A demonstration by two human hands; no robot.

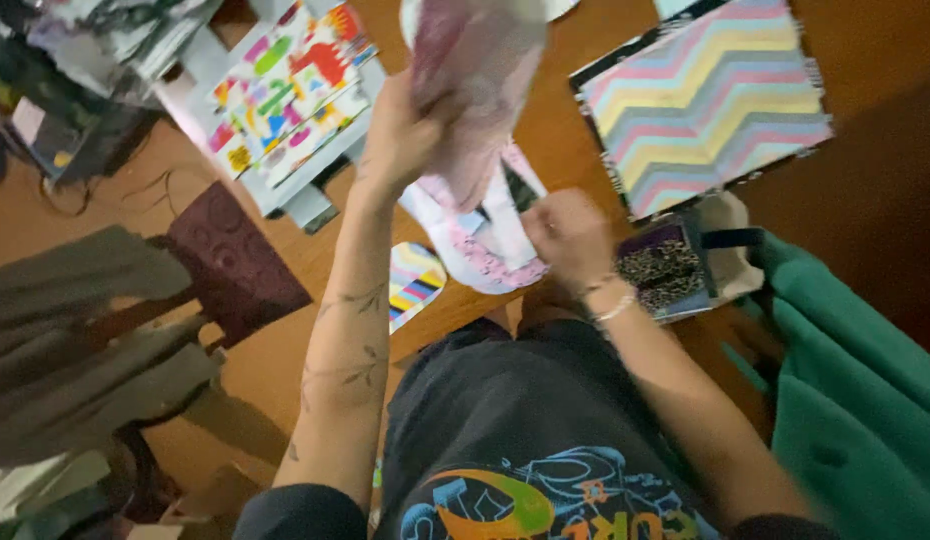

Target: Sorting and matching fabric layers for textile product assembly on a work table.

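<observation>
- Left hand (400, 135) is up near the top centre of the frame, fingers clamped round a bunch of pale pink patterned fabric (470, 70); the cloth blurs above the fist, so its exact shape is hard to read.
- Right hand (568, 235) sits lower, just right of centre, curled into a loose fist at the edge of a pink-and-white printed piece (480, 240) lying on the wooden table (865, 190). It looks to be pinching that edge, but the blur leaves the grip uncertain.
- The raised fabric hangs down toward the flat piece; I cannot tell whether they are one item or two.
- By my reading, the work is midway: one piece lifted clear, one on the table, nothing laid out neatly between the hands yet.
- Around them: a chevron-striped panel (705, 95) at upper right, a bright multicoloured print (285, 85) at upper left, a small striped scrap (415, 285) below the left forearm, a leopard-print pouch (665, 270) beside the right wrist, and green cloth (855, 380) at lower right.
</observation>
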